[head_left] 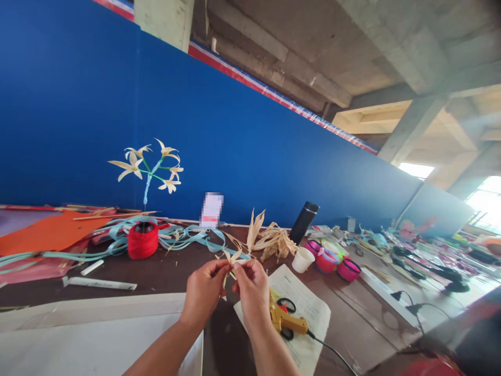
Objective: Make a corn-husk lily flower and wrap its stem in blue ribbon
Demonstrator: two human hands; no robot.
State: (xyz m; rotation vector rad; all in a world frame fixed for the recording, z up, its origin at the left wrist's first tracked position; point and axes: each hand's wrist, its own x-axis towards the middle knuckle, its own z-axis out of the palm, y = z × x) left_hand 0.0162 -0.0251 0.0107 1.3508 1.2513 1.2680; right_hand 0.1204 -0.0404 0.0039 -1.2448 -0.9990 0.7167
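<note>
Between my fingertips is a pale corn-husk flower (pixel 232 256) with several pointed petals. My left hand (pixel 207 287) pinches it from one side, and my right hand (pixel 250 284) pinches it from the other. The fingers hide much of its base. A finished-looking stem of similar husk flowers (pixel 148 172) stands upright by the blue panel. Dried corn husks (pixel 276 240) lie in a heap beyond my hands. Under my right wrist, partly covered, a yellow glue gun (pixel 293 321) rests on a printed sheet (pixel 317 308), beside black-handled scissors (pixel 287 304).
A red thread spool (pixel 143 241) and light-blue ribbon (pixel 207 237) lie at the left. A white cup (pixel 302 260), pink-and-red containers (pixel 348 269) and a black bottle (pixel 304 222) stand at the right. A white board (pixel 117 334) lies in front; a power strip (pixel 389 297) has cables.
</note>
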